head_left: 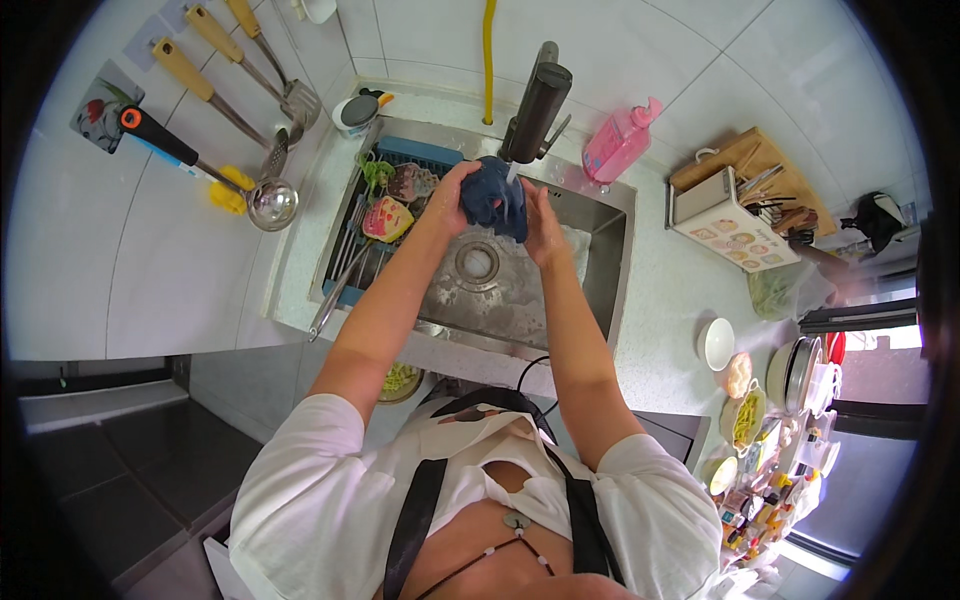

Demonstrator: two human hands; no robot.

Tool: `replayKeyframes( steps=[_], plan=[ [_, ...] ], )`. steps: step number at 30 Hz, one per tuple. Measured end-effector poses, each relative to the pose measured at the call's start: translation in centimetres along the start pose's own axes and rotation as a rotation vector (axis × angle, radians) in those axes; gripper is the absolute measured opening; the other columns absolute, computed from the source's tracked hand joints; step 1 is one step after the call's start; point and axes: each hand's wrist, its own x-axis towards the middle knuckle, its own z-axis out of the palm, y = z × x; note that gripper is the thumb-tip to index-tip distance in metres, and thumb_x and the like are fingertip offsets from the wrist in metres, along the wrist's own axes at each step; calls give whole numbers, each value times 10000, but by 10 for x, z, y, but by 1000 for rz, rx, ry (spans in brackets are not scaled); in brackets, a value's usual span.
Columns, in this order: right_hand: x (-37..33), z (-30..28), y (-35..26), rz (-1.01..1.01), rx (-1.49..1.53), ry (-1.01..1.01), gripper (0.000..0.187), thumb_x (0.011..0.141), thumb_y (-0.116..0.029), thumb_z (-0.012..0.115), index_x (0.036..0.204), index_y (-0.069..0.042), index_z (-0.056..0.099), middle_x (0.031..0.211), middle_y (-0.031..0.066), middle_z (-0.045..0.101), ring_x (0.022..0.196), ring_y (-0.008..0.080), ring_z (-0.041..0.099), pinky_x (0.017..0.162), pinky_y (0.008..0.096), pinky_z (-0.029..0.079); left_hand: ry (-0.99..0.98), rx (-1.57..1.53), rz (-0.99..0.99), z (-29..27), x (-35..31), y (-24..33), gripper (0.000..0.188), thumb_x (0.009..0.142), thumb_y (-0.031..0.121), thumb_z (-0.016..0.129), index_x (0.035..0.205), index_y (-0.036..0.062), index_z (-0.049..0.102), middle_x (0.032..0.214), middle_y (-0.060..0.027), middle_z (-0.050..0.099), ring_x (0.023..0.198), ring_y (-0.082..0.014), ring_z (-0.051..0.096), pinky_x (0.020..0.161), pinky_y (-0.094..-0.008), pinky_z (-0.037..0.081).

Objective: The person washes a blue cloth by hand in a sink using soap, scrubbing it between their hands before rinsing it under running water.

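Under the faucet, a dark blue wet cloth is bunched up between my two hands, with water running onto it. My left hand closes on its left side. Along its right edge, my right hand holds it with the fingers partly behind it. The cloth is above the steel sink, whose round drain shows just below. To the left of my left hand, a blue drain rack carries a pink and yellow sponge, a clear container and some green leaves.
A pink soap bottle stands behind the sink's right corner. A utensil holder and a white bowl are on the right counter. A ladle and turners hang on the left wall. A metal handle juts over the sink's front left edge.
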Motion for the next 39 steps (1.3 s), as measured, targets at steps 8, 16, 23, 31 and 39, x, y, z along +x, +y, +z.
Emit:
replayKeyframes(
  steps=[8,16,23,31,39],
  plan=[
    [-11,27,12,-30,174,24,543,793,-399,553,1225,-111,396,1126,72,497,995,197,498,808,352,419,-2,-82,22,-14,4,5,298,781,258,511,964,25,538,882,-105,602,745,-217,595,602,-352,524],
    [2,46,-36,-110,5,201,273,732,-117,636,964,-13,535,815,52,575,704,132,563,602,261,461,-66,-144,-110,-78,14,-22,416,827,402,470,1044,48,508,957,-125,580,835,-261,574,712,-406,481],
    [-6,60,-55,-28,-160,16,407,695,-29,628,1074,-19,479,901,69,560,749,146,567,644,254,473,-34,-205,-141,-29,-2,-41,452,831,471,431,1103,115,487,1098,-64,518,1019,-254,483,781,-511,400],
    [11,17,-32,-130,321,216,458,754,-155,618,1173,-73,451,1038,81,548,911,208,556,757,363,465,137,-11,-48,4,12,-12,343,763,389,570,992,135,541,1011,-45,563,943,-217,513,822,-455,328],
    [1,12,2,-1,357,67,506,762,-397,605,1177,-148,458,1138,37,500,1045,178,479,852,347,400,-121,-150,-84,15,8,-11,374,756,453,575,906,110,562,972,-55,575,924,-205,521,796,-396,366]
  ],
)
